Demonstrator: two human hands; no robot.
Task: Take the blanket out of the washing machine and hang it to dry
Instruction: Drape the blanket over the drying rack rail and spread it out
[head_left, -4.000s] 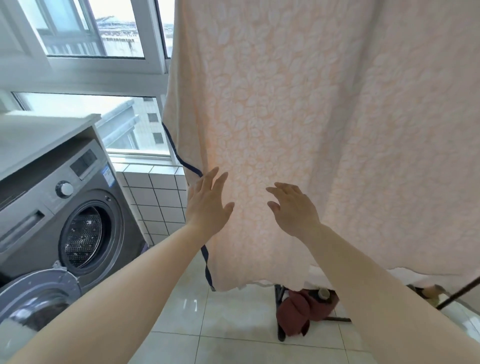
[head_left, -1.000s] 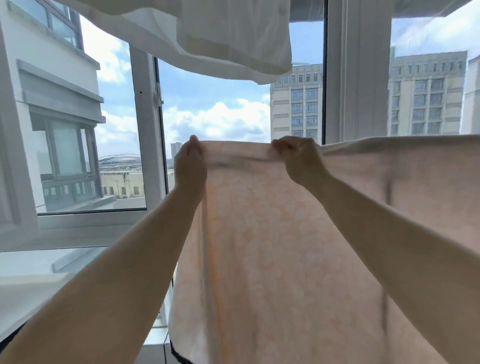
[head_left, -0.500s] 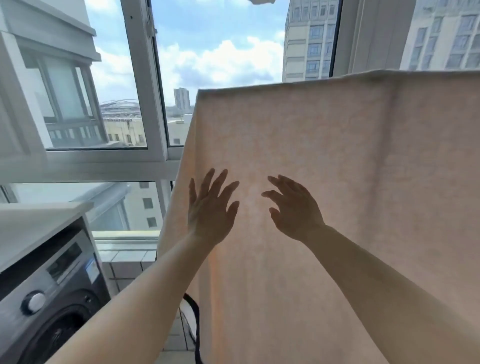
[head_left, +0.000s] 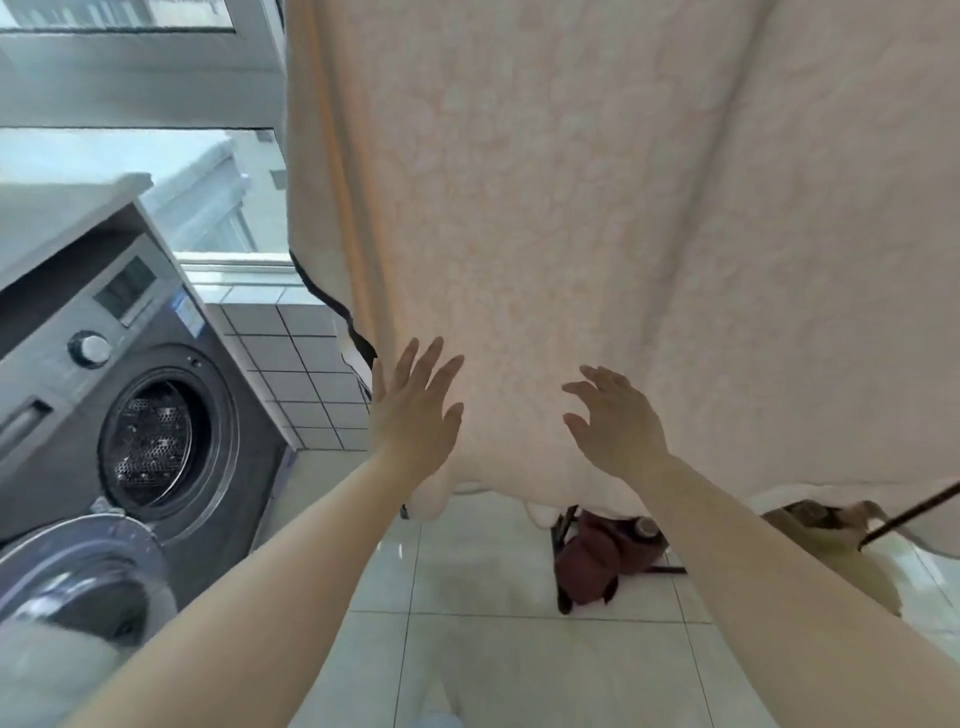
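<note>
Hanging straight down, the blanket (head_left: 597, 234) filled the space in front of both hands. The left hand (head_left: 413, 415) and the right hand (head_left: 615, 421) were spread wide, fingers apart, holding nothing, near its bottom edge. Left of the left hand stood the washing machine (head_left: 119, 374), its door (head_left: 78, 571) swung wide.

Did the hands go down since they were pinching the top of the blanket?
Yes. The left hand and right hand now sit open low on the blanket, level with the washing machine drum.
</note>
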